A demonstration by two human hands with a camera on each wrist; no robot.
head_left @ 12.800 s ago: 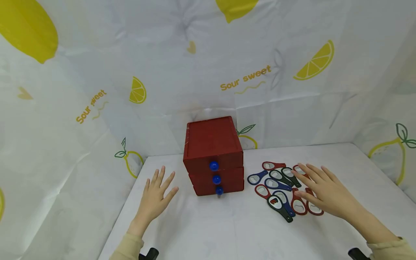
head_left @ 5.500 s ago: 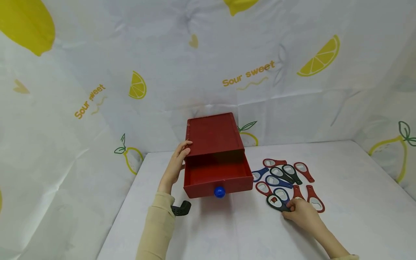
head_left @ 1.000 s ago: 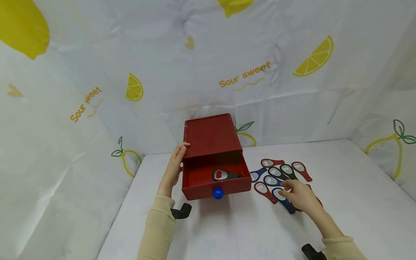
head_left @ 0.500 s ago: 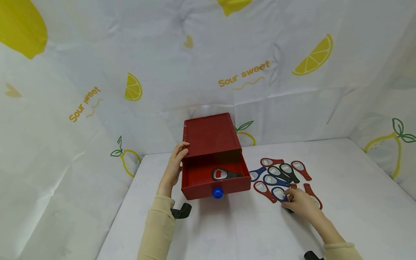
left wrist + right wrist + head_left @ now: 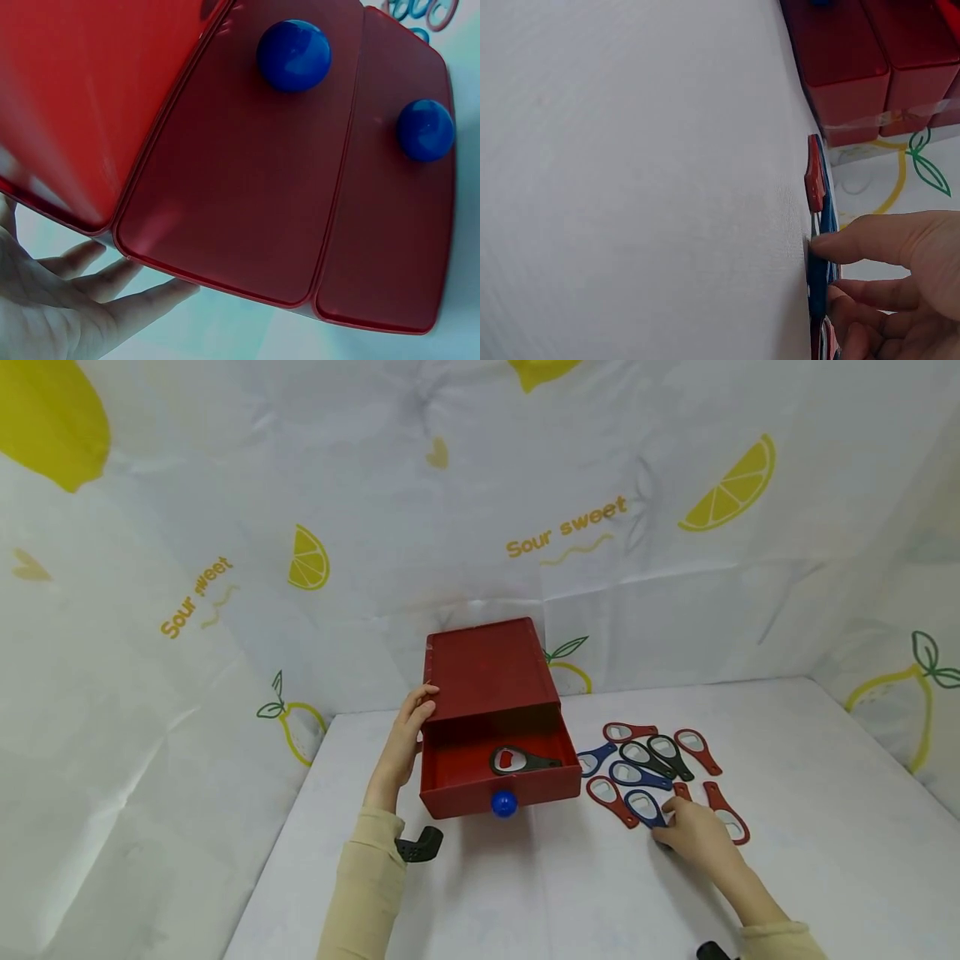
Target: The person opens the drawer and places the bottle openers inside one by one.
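A small red drawer cabinet (image 5: 487, 668) stands on the white table with its top drawer pulled out. In that drawer lies a black bottle opener (image 5: 521, 761). My left hand (image 5: 400, 745) presses against the cabinet's left side, fingertips at the top edge; the left wrist view shows several extended fingers (image 5: 150, 300) along that side. Right of the cabinet, my right hand (image 5: 701, 837) pinches the handle end of a blue bottle opener (image 5: 643, 806) between thumb and fingers, low at the table. The right wrist view shows this blue opener (image 5: 817, 281) edge-on, its handle partly covered by the thumb.
More bottle openers lie around the right hand: a red one (image 5: 611, 797), another blue one (image 5: 637, 775), black ones (image 5: 667, 756) and a red one (image 5: 726, 814) beyond the hand. Blue knobs (image 5: 294, 55) stick out from the lower drawers. A lemon-print cloth (image 5: 390, 527) hangs behind.
Since the oldest frame, the top drawer has been opened and the black opener has gone into it. Within the last second my right hand has lowered onto the blue opener's handle; the left stayed.
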